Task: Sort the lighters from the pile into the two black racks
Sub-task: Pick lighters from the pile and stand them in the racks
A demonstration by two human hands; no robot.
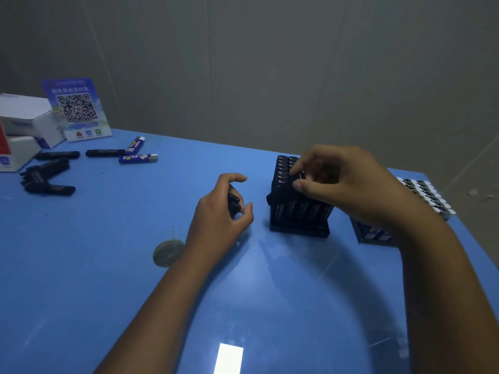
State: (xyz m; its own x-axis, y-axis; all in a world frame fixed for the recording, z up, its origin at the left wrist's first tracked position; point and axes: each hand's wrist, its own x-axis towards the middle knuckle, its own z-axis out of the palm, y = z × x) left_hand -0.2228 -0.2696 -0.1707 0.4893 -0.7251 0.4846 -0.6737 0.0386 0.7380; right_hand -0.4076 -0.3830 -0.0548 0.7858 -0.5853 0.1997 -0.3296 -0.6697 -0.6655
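Note:
A black rack [298,214] full of black lighters stands mid-table. My right hand [343,182] hovers over its top, thumb and fingers pinching a black lighter [299,176] at the rack's upper edge. To the left, my left hand [225,211] curls around a few black lighters [233,203] just above the table. A second rack [378,234] with blue lighters and silver tops [424,193] sits at the right, partly hidden by my right forearm. The pile of black lighters [46,175] lies at the far left, with two blue lighters [137,153] beside it.
The blue table [108,252] runs to the wall. White boxes [24,122] and a QR-code sign [77,109] stand at the back left corner. A round grey disc [168,252] lies by my left wrist. The table's right edge is close behind the second rack.

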